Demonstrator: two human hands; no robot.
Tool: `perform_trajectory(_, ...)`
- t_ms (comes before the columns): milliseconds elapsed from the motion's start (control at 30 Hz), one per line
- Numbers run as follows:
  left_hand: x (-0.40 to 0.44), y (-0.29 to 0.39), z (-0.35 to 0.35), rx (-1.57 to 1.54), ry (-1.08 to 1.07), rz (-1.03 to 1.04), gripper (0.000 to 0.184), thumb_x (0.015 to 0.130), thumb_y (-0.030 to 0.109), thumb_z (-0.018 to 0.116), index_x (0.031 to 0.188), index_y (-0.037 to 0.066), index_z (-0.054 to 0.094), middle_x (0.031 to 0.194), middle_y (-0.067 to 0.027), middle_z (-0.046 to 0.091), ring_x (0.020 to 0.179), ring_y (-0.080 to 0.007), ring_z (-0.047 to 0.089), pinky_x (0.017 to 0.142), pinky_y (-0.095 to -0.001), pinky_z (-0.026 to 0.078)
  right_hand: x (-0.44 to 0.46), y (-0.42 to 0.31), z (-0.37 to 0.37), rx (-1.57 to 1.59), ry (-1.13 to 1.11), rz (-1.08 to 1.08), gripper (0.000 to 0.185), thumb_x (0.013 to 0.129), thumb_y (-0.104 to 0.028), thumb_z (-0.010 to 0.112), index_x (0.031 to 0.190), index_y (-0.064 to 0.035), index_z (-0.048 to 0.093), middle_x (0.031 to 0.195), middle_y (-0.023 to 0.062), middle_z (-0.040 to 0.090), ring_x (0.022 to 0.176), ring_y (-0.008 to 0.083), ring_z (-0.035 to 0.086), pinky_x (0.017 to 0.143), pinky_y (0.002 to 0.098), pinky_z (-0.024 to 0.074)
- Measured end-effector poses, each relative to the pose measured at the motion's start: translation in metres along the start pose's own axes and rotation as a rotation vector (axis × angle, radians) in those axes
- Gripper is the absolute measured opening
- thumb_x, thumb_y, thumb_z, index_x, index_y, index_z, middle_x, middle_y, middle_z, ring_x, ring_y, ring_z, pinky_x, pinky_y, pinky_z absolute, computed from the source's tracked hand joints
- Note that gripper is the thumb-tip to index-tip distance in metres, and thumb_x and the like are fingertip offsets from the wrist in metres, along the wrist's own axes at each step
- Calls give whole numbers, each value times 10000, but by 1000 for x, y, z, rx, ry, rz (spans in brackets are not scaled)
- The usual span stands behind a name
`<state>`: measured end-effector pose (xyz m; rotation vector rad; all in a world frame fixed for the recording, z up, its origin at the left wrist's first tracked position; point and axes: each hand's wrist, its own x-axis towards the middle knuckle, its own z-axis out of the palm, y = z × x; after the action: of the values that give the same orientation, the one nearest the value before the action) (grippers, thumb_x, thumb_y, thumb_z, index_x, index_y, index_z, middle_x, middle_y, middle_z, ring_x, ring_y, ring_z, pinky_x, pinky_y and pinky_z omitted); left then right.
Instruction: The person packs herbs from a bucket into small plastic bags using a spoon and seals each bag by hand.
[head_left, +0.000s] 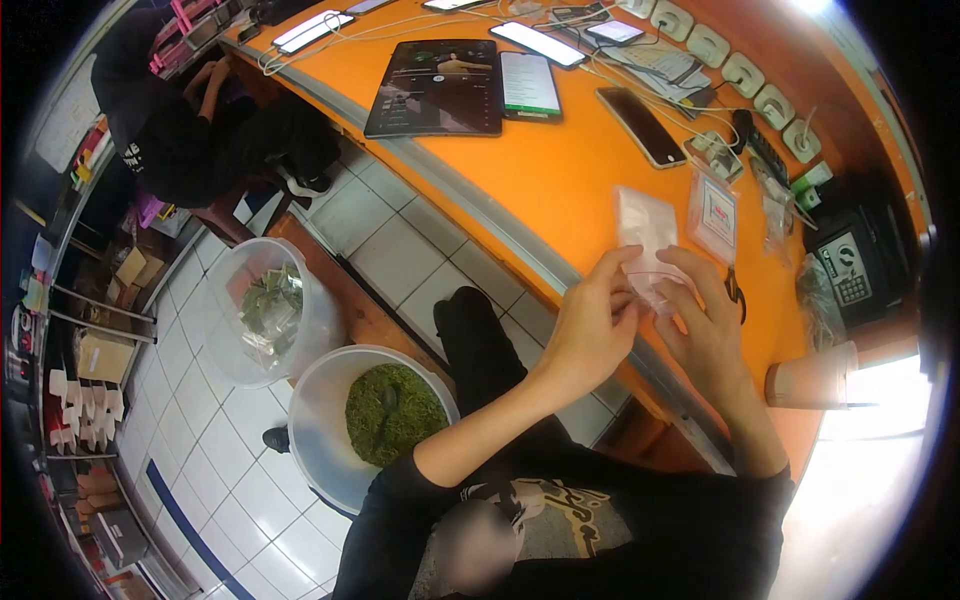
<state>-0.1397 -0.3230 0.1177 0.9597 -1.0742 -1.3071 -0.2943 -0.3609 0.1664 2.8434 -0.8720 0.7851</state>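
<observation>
Left hand (592,325): pinching flat clear plastic bag (647,222)
Right hand (706,325): holding same bag
Bag: over orange bench (550,190), near edge

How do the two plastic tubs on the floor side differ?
The packet tub holds a jumble of small clear packets with green material in them, while the loose-fill tub holds a bed of loose, shredded-looking green stuff. The packet tub sits nearer the seated co-worker; the loose-fill tub sits closer to the camera wearer. Both are round, whitish, see-through and open-topped.
</observation>
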Motion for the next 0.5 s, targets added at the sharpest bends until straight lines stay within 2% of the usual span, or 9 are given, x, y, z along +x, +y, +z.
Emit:
perform_trajectory(133,14,-18,3,1,4,76,555,854,-134,485,1377,-8,348,1141,-181,605,1046,-203,618,858,-276,501,2,-6,-9,-84,30,-54,289,671,57,692,935,3,588,1153,126,571,1011,344,585,755,391,522)
perform_trajectory(200,24,-25,5,19,-3,90,604,852,-136,485,1411,0,304,1160,-181,597,1053,-207,613,868,-283,499,-9,4,-11,-3,29,55,279,693,60,690,947,-3,594,1107,124,578,966,308,601,753,347,507)
perform_trajectory(233,31,-28,7,-15,3,139,651,855,-104,515,1438,0,245,1206,-196,567,1063,-239,613,875,-298,498,-15,8,-14,-5,30,56,279,693,60,690,947,-3,594,1107,124,578,966,308,601,753,347,507)
perform_trajectory(300,33,-24,8,-55,3,190,708,858,-72,544,1464,-1,186,1251,-211,536,1072,-271,613,881,-312,498,-27,19,-21,181,70,375,193,798,43,658,979,9,600,1048,99,603,934,213,608,785,300,483)
perform_trajectory(333,28,-8,5,142,8,139,773,848,-17,598,1477,16,151,1326,-232,460,1142,-319,559,923,-344,474,-36,28,-21,174,71,377,193,798,43,658,979,9,600,1048,99,603,934,213,608,785,300,483)
perform_trajectory(367,25,4,3,340,8,88,844,839,38,652,1491,32,115,1400,-253,383,1212,-367,506,964,-377,451,-48,39,-15,434,202,499,136,856,10,624,990,12,605,1028,80,611,934,170,593,791,285,475)
perform_trajectory(400,20,8,3,336,-9,91,844,839,38,652,1491,32,115,1400,-253,383,1212,-367,506,964,-377,451,-59,46,-10,692,340,619,98,913,-23,591,1002,14,609,1008,61,619,934,128,579,797,270,468)
perform_trajectory(467,7,9,9,786,203,421,935,781,209,751,1494,63,164,1488,-247,242,1324,-415,342,1076,-512,292,-76,47,2,758,385,730,103,938,-48,568,1006,16,611,985,45,616,929,117,566,808,268,464)
perform_trajectory(500,7,9,12,781,188,421,935,781,209,751,1494,63,164,1488,-247,242,1324,-415,342,1076,-512,292,-81,45,7,842,422,824,123,962,-72,544,1010,18,613,962,29,612,924,107,553,818,265,459)
